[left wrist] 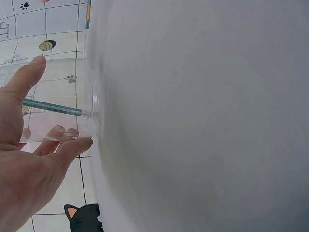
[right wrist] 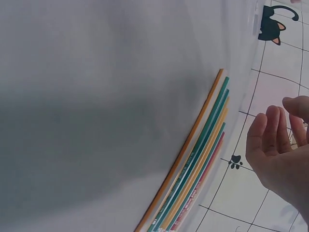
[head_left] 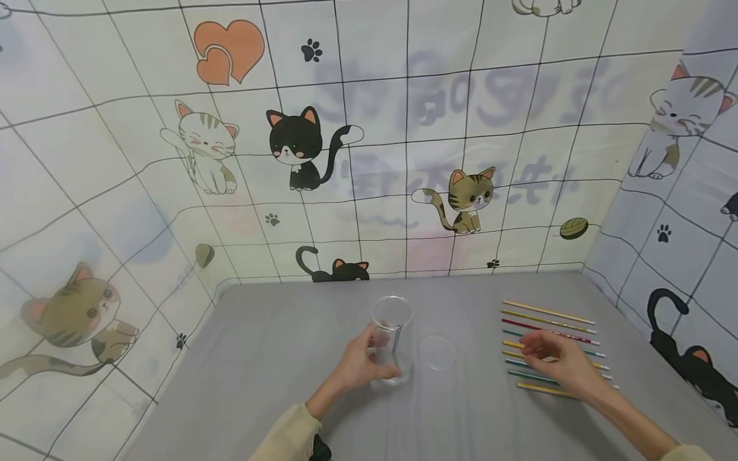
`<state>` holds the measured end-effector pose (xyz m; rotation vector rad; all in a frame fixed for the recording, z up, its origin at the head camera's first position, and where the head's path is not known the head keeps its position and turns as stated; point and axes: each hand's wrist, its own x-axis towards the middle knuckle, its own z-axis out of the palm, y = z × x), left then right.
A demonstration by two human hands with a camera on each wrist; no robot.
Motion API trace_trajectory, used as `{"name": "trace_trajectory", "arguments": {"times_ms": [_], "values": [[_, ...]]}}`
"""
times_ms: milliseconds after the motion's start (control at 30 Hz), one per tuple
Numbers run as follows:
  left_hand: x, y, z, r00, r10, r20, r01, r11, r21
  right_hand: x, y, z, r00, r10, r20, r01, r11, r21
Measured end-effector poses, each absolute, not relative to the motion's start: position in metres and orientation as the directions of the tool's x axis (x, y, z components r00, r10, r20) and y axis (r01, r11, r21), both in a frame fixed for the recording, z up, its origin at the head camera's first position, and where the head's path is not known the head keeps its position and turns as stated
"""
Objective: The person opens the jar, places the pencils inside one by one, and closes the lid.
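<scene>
My left hand (head_left: 359, 363) grips a clear cylindrical jar (head_left: 393, 314) from its left side, thumb and fingers around the wall. The jar stands upright on the table. Inside it leans a single teal pencil (left wrist: 53, 107), its eraser end down at the jar's bottom. On the right, my right hand (head_left: 564, 366) hovers over a row of pencils (head_left: 544, 315). Its fingers are loosely bent and hold nothing in the right wrist view. The pencils are yellow, red and teal, and lie roughly side by side; the hand hides part of several.
A clear round lid (head_left: 438, 353) lies flat just right of the jar. The grey tabletop (head_left: 277, 358) meets a cloth backdrop (head_left: 380, 192) with cat drawings at the back and both sides.
</scene>
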<state>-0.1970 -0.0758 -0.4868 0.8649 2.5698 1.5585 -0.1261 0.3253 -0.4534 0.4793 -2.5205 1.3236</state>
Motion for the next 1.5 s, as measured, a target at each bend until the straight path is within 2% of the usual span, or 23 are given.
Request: {"name": "trace_trajectory", "arguments": {"times_ms": [267,700,1067,1200,1433,1500], "values": [[-0.196,-0.076,-0.486,-0.845,0.461,0.270,0.451,0.343,0.824,-0.126,0.331,-0.464,-0.900,-0.195,0.390,-0.432,0.525,-0.734],[-0.195,-0.076,-0.484,-0.849,0.460,0.262,0.446,0.355,0.822,-0.121,0.339,-0.483,-0.923,-0.200,0.329,-0.384,0.542,-0.747],[-0.196,-0.076,-0.486,-0.853,0.458,0.250,0.432,0.351,0.831,-0.118,0.340,-0.494,-0.892,-0.233,0.388,-0.449,0.572,-0.686],[-0.196,-0.076,-0.487,-0.854,0.457,0.248,0.430,0.350,0.832,-0.116,0.339,-0.495,-0.909,-0.225,0.351,-0.413,0.590,-0.693],[-0.197,-0.076,-0.487,-0.853,0.459,0.248,0.430,0.349,0.832,-0.114,0.333,-0.486,-0.982,-0.114,0.149,-0.186,0.678,-0.711],[-0.197,-0.076,-0.487,-0.853,0.459,0.249,0.430,0.349,0.833,-0.115,0.333,-0.485,-0.984,-0.116,0.137,-0.179,0.682,-0.709]]}}
